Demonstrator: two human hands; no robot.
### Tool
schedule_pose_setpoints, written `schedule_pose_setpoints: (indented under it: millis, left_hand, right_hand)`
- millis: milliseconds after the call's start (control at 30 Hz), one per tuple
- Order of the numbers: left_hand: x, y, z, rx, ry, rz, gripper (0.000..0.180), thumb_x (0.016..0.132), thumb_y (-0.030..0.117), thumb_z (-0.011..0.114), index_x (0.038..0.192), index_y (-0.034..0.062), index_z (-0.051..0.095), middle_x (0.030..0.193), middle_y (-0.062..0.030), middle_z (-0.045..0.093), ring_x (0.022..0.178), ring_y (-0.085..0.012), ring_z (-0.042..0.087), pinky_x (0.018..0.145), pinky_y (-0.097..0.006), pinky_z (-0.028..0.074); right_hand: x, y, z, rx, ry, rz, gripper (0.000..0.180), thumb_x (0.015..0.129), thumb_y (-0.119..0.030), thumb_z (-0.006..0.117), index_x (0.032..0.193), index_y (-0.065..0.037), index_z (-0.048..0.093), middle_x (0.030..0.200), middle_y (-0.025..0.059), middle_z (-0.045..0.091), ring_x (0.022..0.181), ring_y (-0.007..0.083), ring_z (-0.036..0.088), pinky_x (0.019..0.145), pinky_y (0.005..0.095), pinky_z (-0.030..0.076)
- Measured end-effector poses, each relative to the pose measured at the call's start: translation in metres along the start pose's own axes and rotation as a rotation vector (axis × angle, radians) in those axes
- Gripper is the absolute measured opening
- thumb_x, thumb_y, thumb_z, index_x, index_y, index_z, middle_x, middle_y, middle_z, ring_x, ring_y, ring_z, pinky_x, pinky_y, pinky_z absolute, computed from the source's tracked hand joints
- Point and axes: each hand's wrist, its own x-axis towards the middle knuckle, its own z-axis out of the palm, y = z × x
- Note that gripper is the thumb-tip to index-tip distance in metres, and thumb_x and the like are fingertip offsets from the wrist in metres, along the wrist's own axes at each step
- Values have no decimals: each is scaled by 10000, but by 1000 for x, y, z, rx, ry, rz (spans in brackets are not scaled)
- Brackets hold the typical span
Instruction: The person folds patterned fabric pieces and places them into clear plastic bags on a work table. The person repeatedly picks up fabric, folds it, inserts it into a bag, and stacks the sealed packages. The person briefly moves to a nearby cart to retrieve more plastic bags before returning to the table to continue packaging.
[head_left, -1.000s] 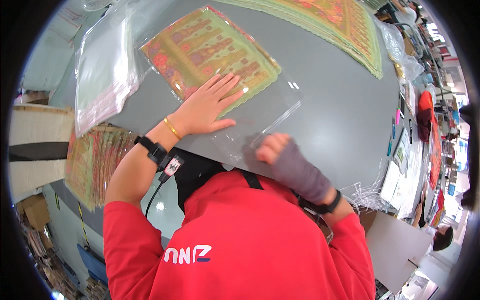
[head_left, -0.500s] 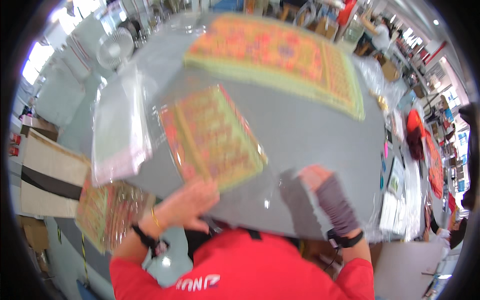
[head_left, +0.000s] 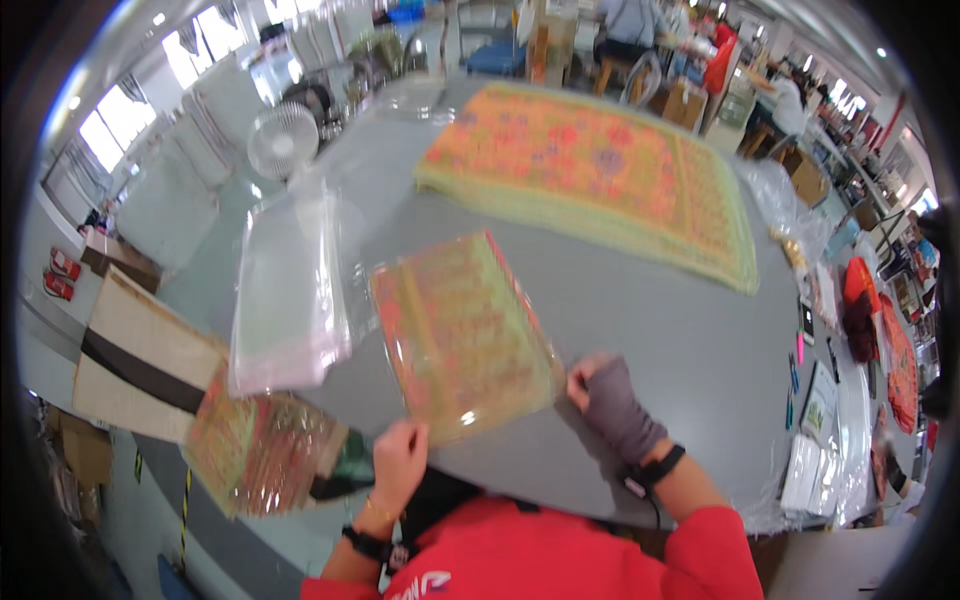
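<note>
A folded orange and green patterned cloth in a clear plastic bag lies tilted on the grey table in front of me. My left hand is closed on its near left corner, fingers curled in a pinch. At its near right corner is my right hand, in a grey fingerless sleeve, with its fingers closed at the bag's edge. Beyond the bagged cloth rests a thick stack of the same patterned cloth, unbagged. To the left lies a pile of clear plastic bags.
Several bagged cloths are piled below the table's left edge, beside a cream board with a dark stripe. Pens, a phone and white packets lie along the right side. A white fan stands at the far left.
My left hand has gone from lying flat at the bag's near edge to a closed grip on its corner. My right hand has come leftward to the other corner. The view has shifted.
</note>
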Motion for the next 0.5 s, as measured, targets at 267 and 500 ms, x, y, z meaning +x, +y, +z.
schedule_pose_setpoints:
  millis: [267, 500]
  left_hand:
    - [12, 12, 3, 191, -74, -38, 476, 935, 131, 753, 1374, 109, 570, 1212, -150, 548, 902, -368, 678, 715, -476, 556]
    - [-7, 0, -6, 374, 46, -16, 520, 924, 132, 762, 1401, 128, 555, 1319, -138, 496, 946, -318, 690, 746, -451, 585]
  right_hand:
    - [9, -8, 17, -488, -134, 128, 291, 874, -132, 740, 1150, -67, 678, 1138, 125, 726, 1110, 365, 652, 955, 499, 496]
    - [11, -76, 41, -265, -94, -249, 712, 902, -316, 796, 1513, -31, 565, 1592, 261, 438, 1428, 435, 449, 1156, 555, 387]
